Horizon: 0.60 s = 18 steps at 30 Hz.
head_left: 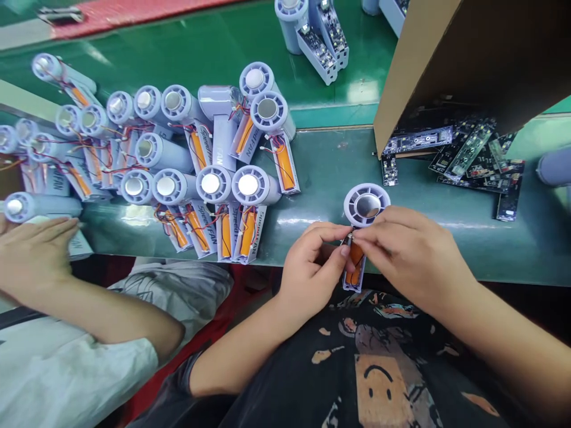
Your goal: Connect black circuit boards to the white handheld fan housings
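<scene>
My left hand [312, 268] and my right hand [410, 252] meet at the table's front edge, their fingertips pinching a small metal connector [349, 239] between them. The connector belongs to a handheld fan body with a round pale-blue grille [366, 205] and an orange battery [355, 263] in an open holder. The fingers hide most of the wiring and the top of the battery. A co-worker's hand [35, 255] rests at the left on another fan's holder [78, 244].
Several wired fan bodies [178, 178] lie in rows on the green bench [321, 172], left of my hands. Bare circuit boards [473, 157] are heaped at the right beside a cardboard box flap [414, 71]. More fan parts [316, 38] stand on the green belt behind.
</scene>
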Motion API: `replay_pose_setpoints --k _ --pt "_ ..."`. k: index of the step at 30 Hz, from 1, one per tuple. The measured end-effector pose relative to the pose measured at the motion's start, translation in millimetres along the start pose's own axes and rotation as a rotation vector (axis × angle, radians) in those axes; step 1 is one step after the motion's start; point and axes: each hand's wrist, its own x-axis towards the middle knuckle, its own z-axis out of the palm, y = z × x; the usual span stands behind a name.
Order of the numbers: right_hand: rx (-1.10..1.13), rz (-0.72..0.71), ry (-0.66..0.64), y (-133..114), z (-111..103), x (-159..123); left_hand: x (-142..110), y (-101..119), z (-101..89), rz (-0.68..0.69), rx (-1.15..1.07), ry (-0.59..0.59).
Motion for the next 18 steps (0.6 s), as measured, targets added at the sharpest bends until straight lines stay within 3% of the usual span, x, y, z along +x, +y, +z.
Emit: replay_pose_setpoints --k 5,13,18 --pt "0.236 0.085 0.034 13 3 1 3 -2 0.5 0.032 0.025 -0.047" --pt "0.193 0.156 0.275 15 6 -16 3 -12 -0.9 -0.076 -0.037 -0.088" --pt "0.284 0.166 0.140 23 5 -27 -1 -14 -3.1 -0.022 0.004 -0.109"
